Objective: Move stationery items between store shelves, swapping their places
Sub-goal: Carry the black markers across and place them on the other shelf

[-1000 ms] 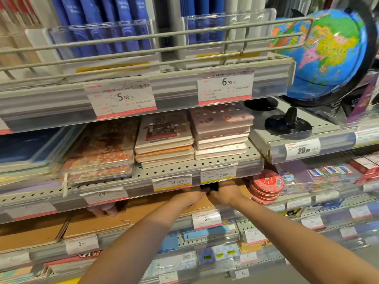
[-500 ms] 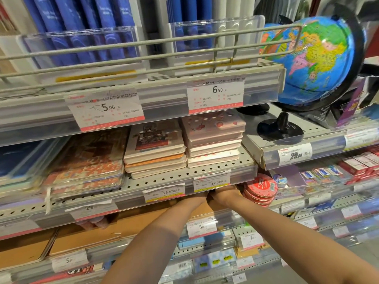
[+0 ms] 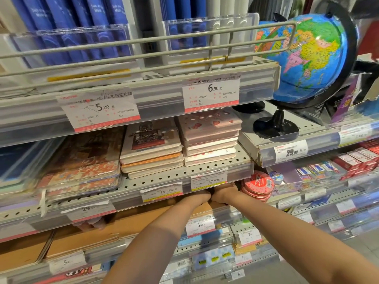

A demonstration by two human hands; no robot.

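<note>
- Both hands reach in under the perforated shelf (image 3: 184,171), left hand (image 3: 200,198) and right hand (image 3: 224,194) touching side by side at its front lip.
- The fingers are hidden behind the price strip, so I cannot tell whether they are clenched on anything.
- Straight ahead of them, on the shelf below, lie the brown kraft notebooks (image 3: 143,220): flat, matte cardboard covers, long axis running left to right.
- The left hand sits nearer that stack; the red round tins (image 3: 257,185) lie just beside the right hand.
- Judging by this, the pull comes straight back toward the body.
</note>
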